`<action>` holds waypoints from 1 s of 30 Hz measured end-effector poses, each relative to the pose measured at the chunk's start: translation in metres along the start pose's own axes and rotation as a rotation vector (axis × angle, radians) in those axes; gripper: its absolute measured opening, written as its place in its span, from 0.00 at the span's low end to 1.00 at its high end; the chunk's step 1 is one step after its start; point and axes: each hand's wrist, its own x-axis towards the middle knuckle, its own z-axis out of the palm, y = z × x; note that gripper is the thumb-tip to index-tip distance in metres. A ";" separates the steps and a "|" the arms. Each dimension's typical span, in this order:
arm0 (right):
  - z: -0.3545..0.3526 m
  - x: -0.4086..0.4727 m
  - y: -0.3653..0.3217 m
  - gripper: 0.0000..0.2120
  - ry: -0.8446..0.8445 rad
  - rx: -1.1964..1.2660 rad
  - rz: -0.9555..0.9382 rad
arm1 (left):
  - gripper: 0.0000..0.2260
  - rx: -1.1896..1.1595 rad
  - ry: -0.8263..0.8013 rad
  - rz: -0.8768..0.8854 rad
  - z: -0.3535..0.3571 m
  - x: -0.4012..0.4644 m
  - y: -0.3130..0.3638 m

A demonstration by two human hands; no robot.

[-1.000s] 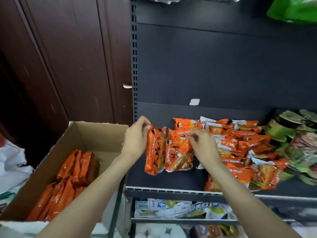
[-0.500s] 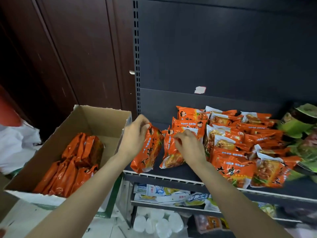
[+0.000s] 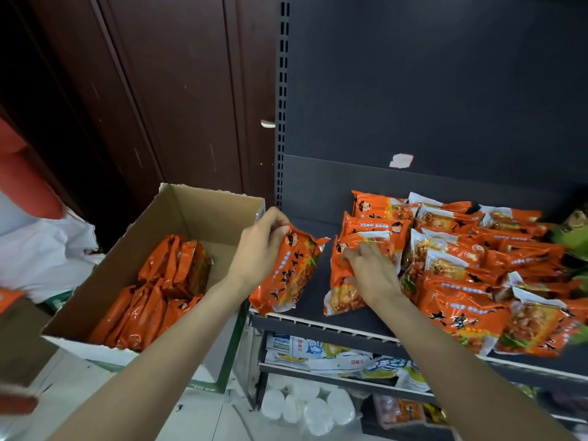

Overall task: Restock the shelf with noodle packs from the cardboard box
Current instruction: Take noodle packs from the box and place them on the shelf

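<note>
My left hand (image 3: pixel 259 249) grips the top of an orange noodle pack (image 3: pixel 286 275) that lies tilted at the left end of the dark shelf (image 3: pixel 350 332). My right hand (image 3: pixel 372 275) lies on a second orange pack (image 3: pixel 340 291) beside it, fingers curled over its upper part. To the right, several orange packs (image 3: pixel 461 249) are stacked in rows on the same shelf. The open cardboard box (image 3: pixel 197 211) stands left of the shelf and holds several more orange packs (image 3: pixel 152 291) on edge.
Green packets (image 3: pixel 572 230) sit at the shelf's far right. Lower shelves hold white and blue packets (image 3: pixel 334 354) and white cups (image 3: pixel 305 405). Dark wooden doors (image 3: pixel 143 106) rise behind the box. White bags (image 3: pixel 41 246) lie at the left.
Both hands have lowered the two packs from upright in the air down onto the shelf surface. The view has tilted downward.
</note>
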 end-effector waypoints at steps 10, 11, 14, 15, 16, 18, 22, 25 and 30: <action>0.020 0.013 0.013 0.34 -0.001 0.329 0.065 | 0.05 -0.169 -0.086 -0.060 0.013 0.002 -0.007; 0.018 0.009 0.018 0.34 0.018 0.424 0.062 | 0.07 -0.182 -0.108 -0.068 0.017 0.002 -0.007; 0.005 -0.008 0.030 0.35 0.050 0.632 0.009 | 0.09 -0.279 -0.131 -0.094 0.033 0.004 -0.006; -0.001 -0.014 0.032 0.36 0.026 0.687 -0.026 | 0.09 -0.316 -0.131 -0.110 0.039 0.006 -0.004; -0.007 -0.018 0.033 0.38 -0.012 0.728 -0.051 | 0.09 -0.347 -0.133 -0.130 0.046 0.008 -0.003; -0.013 -0.021 0.036 0.39 -0.047 0.744 -0.047 | 0.09 -0.400 -0.148 -0.165 0.060 0.012 0.001; -0.014 -0.022 0.047 0.28 0.101 0.531 0.072 | 0.08 -0.424 -0.205 -0.166 0.085 0.016 0.003; -0.010 -0.026 0.053 0.23 0.113 0.335 0.125 | 0.06 -0.289 -0.243 -0.132 0.098 0.015 -0.004; 0.003 -0.030 0.052 0.24 0.129 0.105 0.125 | 0.04 -0.072 -0.319 -0.175 0.105 0.010 -0.014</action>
